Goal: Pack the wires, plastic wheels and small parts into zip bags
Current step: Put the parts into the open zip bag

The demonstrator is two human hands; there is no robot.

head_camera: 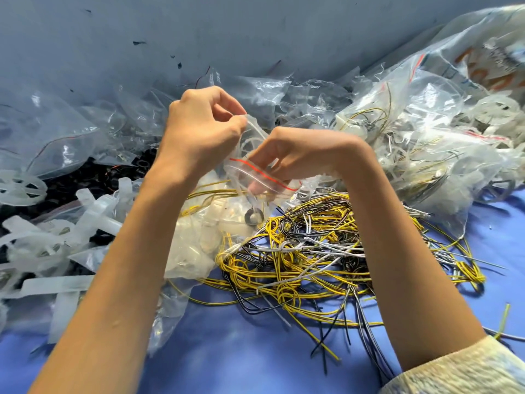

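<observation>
My left hand (pixel 199 129) pinches a translucent white plastic wheel (pixel 252 135) that is half inside a small clear zip bag (pixel 255 194) with a red seal line. My right hand (pixel 295 155) grips the bag's open mouth from the right. A dark metal ring shows through the bag's lower part, along with pale small parts. Below the hands lies a tangled heap of yellow, black and white wires (pixel 318 251) on the blue table.
Loose white plastic wheels and strips (pixel 56 243) pile up at the left over black parts (pixel 93 177). Empty clear bags (pixel 85 126) lie along the grey wall. Filled bags of wheels and wires (pixel 426 137) are heaped at the right. Bare blue surface (pixel 241 351) lies in front.
</observation>
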